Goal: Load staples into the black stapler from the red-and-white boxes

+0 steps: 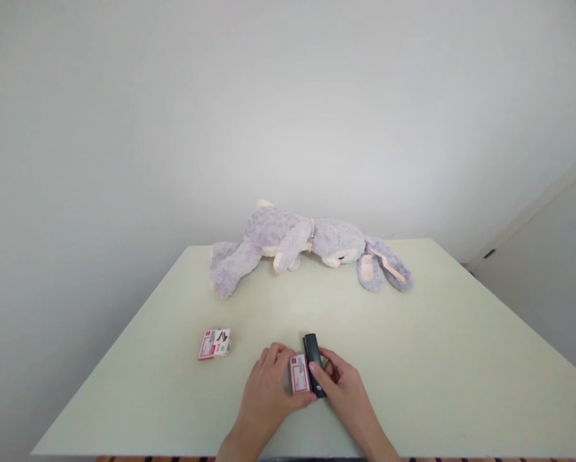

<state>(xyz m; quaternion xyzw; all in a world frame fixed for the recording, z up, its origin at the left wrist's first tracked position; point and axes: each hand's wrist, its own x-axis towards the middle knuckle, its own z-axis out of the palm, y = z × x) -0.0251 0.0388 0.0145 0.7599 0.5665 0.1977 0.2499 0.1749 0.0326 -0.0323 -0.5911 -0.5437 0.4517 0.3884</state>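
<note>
My left hand (267, 391) grips a small red-and-white box (299, 374) near the front edge of the table. My right hand (343, 388) holds a slim black device (313, 359) that lies right beside that box, index finger across it. The two hands almost touch. A second red-and-white box (215, 343) lies by itself on the table to the left of my left hand.
A pale green table (437, 333) stands against a white wall. A grey-purple plush rabbit (307, 247) lies on its side across the table's far edge. A doorway or panel (542, 256) is at the right.
</note>
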